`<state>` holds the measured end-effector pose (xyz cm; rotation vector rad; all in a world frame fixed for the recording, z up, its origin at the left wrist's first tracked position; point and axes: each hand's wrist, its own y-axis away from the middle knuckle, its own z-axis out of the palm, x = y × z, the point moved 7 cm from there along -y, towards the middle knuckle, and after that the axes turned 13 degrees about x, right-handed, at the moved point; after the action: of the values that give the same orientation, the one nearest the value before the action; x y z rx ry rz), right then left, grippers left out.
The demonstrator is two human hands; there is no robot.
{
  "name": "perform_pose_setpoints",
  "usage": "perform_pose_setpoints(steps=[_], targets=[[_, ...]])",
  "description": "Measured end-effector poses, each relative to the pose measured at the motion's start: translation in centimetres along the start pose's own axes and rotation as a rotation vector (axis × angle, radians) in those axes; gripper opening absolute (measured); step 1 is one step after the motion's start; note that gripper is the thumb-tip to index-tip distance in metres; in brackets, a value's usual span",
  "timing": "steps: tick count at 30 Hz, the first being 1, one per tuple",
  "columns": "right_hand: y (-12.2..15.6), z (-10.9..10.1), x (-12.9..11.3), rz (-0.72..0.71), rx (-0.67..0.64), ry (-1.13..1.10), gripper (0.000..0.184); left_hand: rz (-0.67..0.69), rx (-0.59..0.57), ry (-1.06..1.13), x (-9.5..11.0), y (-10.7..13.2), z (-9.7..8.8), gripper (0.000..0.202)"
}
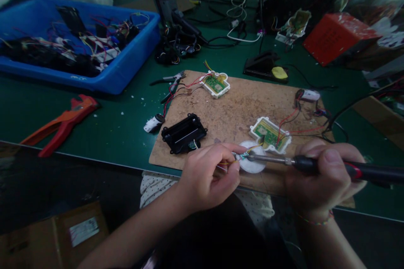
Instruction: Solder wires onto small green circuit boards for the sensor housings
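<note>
My right hand [328, 176] grips a soldering iron [306, 164] by its black handle, the metal shaft pointing left. Its tip meets a small wired connector piece [242, 156], which my left hand [211, 172] pinches between thumb and fingers. Thin yellow and dark wires run from there to a green circuit board in a white housing [269, 133]. Beneath the tip lies a round whitish disc [254, 166], partly hidden by the iron. Left of my left hand sits an open black plastic case [184, 132]. All of this is over a brown board [236, 109].
A second white housing with a circuit board [216, 83] lies farther back, wired to a white cylinder [154, 123]. Cutting pliers [168, 80], an orange-handled cutter [65, 122], a blue bin of parts [126, 67], an iron stand [261, 64] and a red box [339, 38] surround the board.
</note>
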<state>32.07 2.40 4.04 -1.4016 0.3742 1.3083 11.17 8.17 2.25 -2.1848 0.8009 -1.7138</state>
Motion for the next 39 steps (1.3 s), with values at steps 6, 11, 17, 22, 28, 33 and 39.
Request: perform_pose_setpoints(steps=[6, 11, 17, 22, 28, 33, 39], targets=[[0.27, 0.03, 0.19, -0.031, -0.04, -0.017, 0.02, 0.011, 0.014, -0.003, 0.07, 0.04, -0.03, 0.009], [0.41, 0.07, 0.19, -0.03, -0.066, 0.037, 0.021, 0.001, 0.016, -0.002, -0.01, 0.12, 0.05, 0.008], [0.33, 0.06, 0.18, -0.011, -0.1, -0.002, 0.021, -0.001, 0.004, -0.006, 0.0, 0.03, 0.02, 0.008], [0.36, 0.05, 0.21, -0.018, -0.098, 0.007, 0.02, -0.001, 0.003, -0.011, 0.06, -0.02, 0.02, 0.009], [0.42, 0.03, 0.13, -0.013, -0.094, 0.018, 0.019, 0.005, 0.001, -0.004, 0.0, 0.05, 0.01, 0.009], [0.36, 0.14, 0.16, -0.033, -0.104, -0.001, 0.019, 0.01, -0.001, -0.016, -0.02, 0.16, 0.05, 0.009], [0.43, 0.15, 0.1, -0.03, -0.117, 0.026, 0.02, 0.013, -0.007, -0.021, 0.03, 0.18, 0.08, 0.008]])
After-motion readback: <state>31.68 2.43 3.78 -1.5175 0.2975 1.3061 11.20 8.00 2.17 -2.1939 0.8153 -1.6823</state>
